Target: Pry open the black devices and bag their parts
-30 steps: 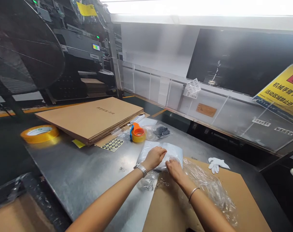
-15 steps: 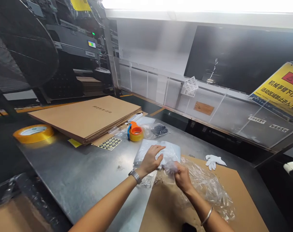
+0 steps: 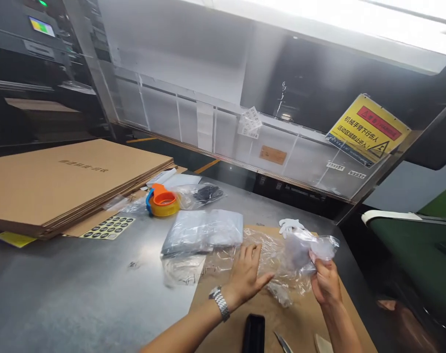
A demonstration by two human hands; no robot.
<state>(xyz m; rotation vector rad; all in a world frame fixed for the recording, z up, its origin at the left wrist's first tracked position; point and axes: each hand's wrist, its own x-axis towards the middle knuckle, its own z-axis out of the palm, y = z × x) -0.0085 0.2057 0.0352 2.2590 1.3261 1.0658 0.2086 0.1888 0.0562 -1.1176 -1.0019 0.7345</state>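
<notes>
My right hand (image 3: 325,279) is closed on a bunched clear plastic bag (image 3: 296,255), raised over the right part of the cardboard sheet (image 3: 223,314). Loose film from the bag trails left toward my left hand (image 3: 248,272). That hand has its fingers stretched out and thumb apart, over the film; whether it touches the film I cannot tell. Beyond it lies a stack of folded clear plastic bags (image 3: 204,230), partly on the metal table (image 3: 97,289) and close to the sheet's far edge.
Left stand stacked flat cardboard boxes (image 3: 79,181) and a sticker sheet (image 3: 108,227). An orange tape dispenser (image 3: 164,201) sits behind the bags. A white glove (image 3: 291,225) lies behind the held bag. Near me are a black case (image 3: 254,333) and a pointed metal tool (image 3: 282,341).
My view has turned right. My right hand has drawn the clear bag away from the stack, to the right. My left hand has come off the stack and spread its fingers.
</notes>
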